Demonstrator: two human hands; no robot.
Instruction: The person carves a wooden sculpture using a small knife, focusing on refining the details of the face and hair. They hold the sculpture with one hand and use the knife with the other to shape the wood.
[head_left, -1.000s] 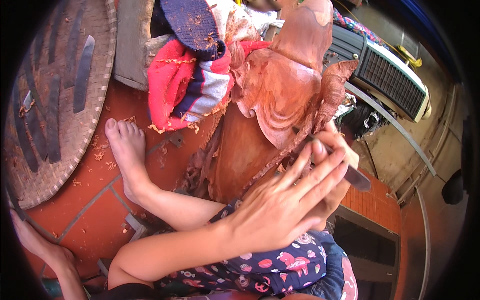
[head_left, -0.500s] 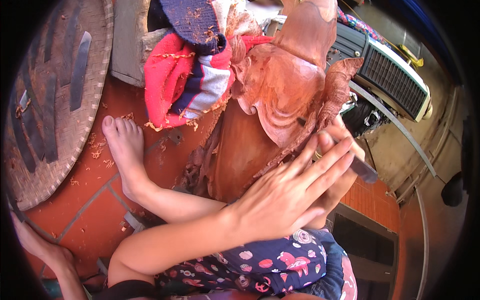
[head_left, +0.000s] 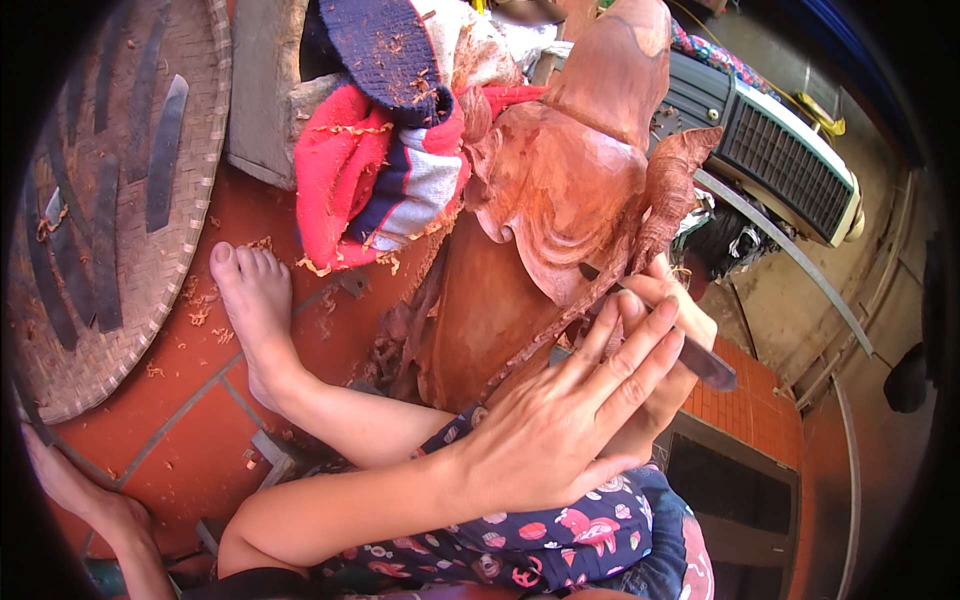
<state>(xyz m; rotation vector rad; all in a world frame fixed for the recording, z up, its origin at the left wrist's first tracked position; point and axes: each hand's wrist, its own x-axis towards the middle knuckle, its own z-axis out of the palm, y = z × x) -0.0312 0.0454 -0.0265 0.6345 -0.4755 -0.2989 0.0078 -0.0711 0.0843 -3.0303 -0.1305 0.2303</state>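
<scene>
A reddish-brown wood carving [head_left: 565, 190] with draped folds stands before me, its smooth lower part nearest my leg. My right hand [head_left: 665, 400], partly behind the left, is closed around a flat dark metal carving chisel [head_left: 708, 366]. The chisel's broad end juts out to the right, while its narrow end [head_left: 590, 271] points left at the edge of the carved folds. Across it lies my left hand [head_left: 560, 420], back up and fingers stretched out, the fingertips against the chisel and right hand. Contact under those fingers is partly hidden.
Several flat dark blades [head_left: 165, 155] lie on a round woven tray [head_left: 130, 330] at left. A red, navy and grey cloth [head_left: 345, 175] covered in shavings hangs beside the carving. Behind right is a grilled appliance [head_left: 790, 150]. Shavings dot the red tiles [head_left: 180, 400]; a wooden block [head_left: 262, 100] stands near the tray.
Both hands and the chisel have shifted slightly left and down along the carving. The chisel's narrow end now shows more clearly by the folds. The whole view has moved a little.
</scene>
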